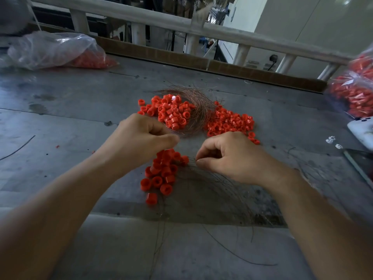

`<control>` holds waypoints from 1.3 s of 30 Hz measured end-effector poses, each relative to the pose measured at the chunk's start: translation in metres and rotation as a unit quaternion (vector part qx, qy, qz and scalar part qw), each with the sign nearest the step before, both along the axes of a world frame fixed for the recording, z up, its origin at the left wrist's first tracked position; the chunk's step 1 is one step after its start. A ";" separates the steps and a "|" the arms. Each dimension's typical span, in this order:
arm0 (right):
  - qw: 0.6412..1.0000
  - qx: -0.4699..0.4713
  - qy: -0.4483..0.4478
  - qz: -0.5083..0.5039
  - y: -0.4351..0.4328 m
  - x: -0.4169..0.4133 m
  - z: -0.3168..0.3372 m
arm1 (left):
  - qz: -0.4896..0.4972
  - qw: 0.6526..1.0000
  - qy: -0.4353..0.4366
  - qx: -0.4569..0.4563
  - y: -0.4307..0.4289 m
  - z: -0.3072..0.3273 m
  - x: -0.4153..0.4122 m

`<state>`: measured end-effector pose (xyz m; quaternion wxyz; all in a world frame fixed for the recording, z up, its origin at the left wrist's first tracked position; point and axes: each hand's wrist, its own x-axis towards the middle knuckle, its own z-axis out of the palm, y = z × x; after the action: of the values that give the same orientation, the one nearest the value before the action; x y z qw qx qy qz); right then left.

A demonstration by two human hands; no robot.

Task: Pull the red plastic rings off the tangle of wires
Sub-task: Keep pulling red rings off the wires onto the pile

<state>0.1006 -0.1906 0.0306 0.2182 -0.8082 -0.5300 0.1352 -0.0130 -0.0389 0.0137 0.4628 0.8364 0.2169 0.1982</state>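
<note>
Red plastic rings [157, 181], one strung cluster: short, open-ended cylinders in bright glossy orange-red, bunched tight and lying at all angles. The cluster sits at centre on the grey surface [70, 102], between the two hands

- Position relative to grip: the cluster hangs just near of the left hand [141, 136] and just left of the right hand [230, 156]. Its long axis runs far to near, and its far end meets the left fingertips
- Wires [210, 178]: thin dark strands that leave the cluster on its right side and fan out to the right and near across the surface
- Left grip: narrow, thumb and fingers curled and pinching the far end of the cluster. Whether ring or strand lies under the pads cannot be told
- Right grip: narrow, thumb and forefinger closed on the strands, just right of the rings
- Nearer hand: left for the rings, right for the wires
- Judgement: the coming pull looks set to run left against right, along the strands
- Judgement: many rings remain threaded, so the task is not finished

Other stock:
- coppery wire bundle [201, 110], far centre, with rings heaped on its left part
- loose ring heap [228, 124], right of that bundle
- clear bag of rings [50, 49], far left
- second bag of rings [355, 91], far right
</note>
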 end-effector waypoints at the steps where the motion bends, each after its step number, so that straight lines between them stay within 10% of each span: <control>1: 1.000 -0.002 0.000 0.001 0.000 0.000 0.000 | 0.014 1.000 -0.002 0.002 0.003 -0.002 0.001; 18: 0.991 0.089 -0.016 -0.097 -0.002 0.013 0.002 | 0.075 0.962 0.069 0.254 0.027 -0.024 0.023; 39: 0.992 -0.028 -0.124 0.009 0.020 0.031 -0.027 | 0.068 0.984 -0.092 0.137 0.006 -0.007 0.009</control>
<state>0.1313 -0.1708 0.0031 0.1268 -0.8199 -0.5559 0.0510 -0.0042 -0.0332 0.0068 0.3473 0.8531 0.2006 0.3336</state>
